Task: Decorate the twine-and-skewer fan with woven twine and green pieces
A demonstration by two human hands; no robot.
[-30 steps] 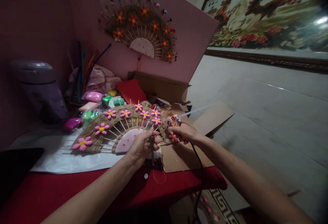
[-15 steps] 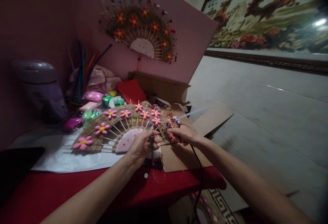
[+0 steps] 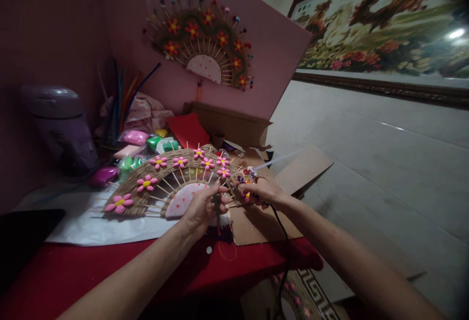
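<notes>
Okay, small update from my end of the feed: not much has moved over the last second, but the right hand [image 3: 269,190] has nudged slightly left. It's gripping what looks like a hot-glue gun wrapped in multicoloured floral-print material [image 3: 246,176], fingers wrapped firmly around it. There's a long translucent stick [image 3: 278,158] poking out toward the right of the frame and a thin black cord [image 3: 284,232] trailing down.

What I'm working on is the half-round fan of brown twine and wooden sticks [image 3: 169,163], sitting centre frame. It spans from the white sheet [image 3: 95,232] across to the flat brown cardboard [image 3: 252,227]. Because of that nudge, the pink flower with a yellow centre [image 3: 247,197] at the fan's right end, fairly clear a second ago, is now partly behind the gun. My read is that the work is concentrated on that end, and I've lost a bit of view there.

Left hand [image 3: 200,207] has stayed about put, lower centre, in front of the pale polka-dot half-circle [image 3: 183,200]. Fingers are curled, with a thin dark green strip [image 3: 217,210] by them. Can't honestly tell whether they're pinching it.
</notes>
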